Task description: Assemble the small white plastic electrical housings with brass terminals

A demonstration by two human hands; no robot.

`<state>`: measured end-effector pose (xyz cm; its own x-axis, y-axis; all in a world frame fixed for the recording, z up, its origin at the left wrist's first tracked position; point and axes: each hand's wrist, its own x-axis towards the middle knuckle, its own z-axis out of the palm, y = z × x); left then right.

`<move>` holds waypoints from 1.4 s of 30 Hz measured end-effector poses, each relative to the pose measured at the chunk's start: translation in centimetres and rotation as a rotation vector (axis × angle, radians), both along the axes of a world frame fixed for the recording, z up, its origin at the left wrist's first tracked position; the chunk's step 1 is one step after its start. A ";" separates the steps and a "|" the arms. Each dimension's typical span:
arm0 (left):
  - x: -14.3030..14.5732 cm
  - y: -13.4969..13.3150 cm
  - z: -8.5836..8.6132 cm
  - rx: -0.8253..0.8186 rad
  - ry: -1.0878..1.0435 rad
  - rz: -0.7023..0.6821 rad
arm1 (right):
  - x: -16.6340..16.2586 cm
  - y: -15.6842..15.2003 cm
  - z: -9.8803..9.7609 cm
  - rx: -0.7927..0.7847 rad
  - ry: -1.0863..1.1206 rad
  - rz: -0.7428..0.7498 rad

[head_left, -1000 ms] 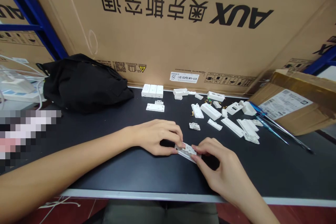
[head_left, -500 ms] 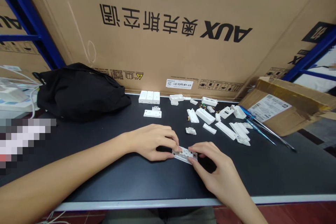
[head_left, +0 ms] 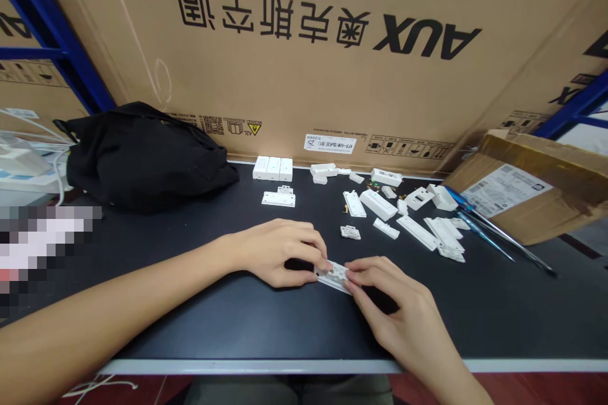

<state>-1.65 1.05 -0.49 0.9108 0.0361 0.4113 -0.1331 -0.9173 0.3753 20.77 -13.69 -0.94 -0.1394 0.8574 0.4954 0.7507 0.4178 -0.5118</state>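
A small white plastic plate (head_left: 334, 274) lies between both my hands near the front of the black table (head_left: 237, 304). My left hand (head_left: 280, 250) pinches its left end with curled fingers. My right hand (head_left: 394, 304) pinches its right end, thumb and fingertips pressed on it. Beyond them lie several loose white plastic parts: a small clip (head_left: 350, 231), a flat base (head_left: 278, 199), a row of three white blocks (head_left: 274, 168) and a cluster of long covers (head_left: 418, 221).
A black bag (head_left: 142, 155) sits at the back left. A large AUX cardboard carton (head_left: 332, 57) stands along the back. A smaller cardboard box (head_left: 527, 193) lies at the right, with blue-handled screwdrivers (head_left: 494, 228) beside it. White devices and cables (head_left: 23, 164) are at far left.
Both hands keep hold of the white plate and have drawn slightly closer together on it. The camera view shifted a little; the loose parts have not moved.
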 end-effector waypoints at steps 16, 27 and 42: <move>0.2 0.0 0.1 -0.018 0.025 0.000 | 0.1 0.2 -0.2 -0.083 0.052 0.023; 0.5 -0.1 -0.5 -0.034 0.045 0.037 | 0.0 0.5 -0.1 -0.102 0.018 0.005; -0.2 0.1 0.0 -0.092 0.068 0.055 | 1.4 2.2 1.6 -0.246 -0.033 0.154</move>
<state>-1.82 1.13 -0.45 0.9321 0.1209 0.3414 -0.0554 -0.8839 0.4644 22.17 -11.49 0.65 -0.2895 0.9189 0.2679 0.7062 0.3940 -0.5882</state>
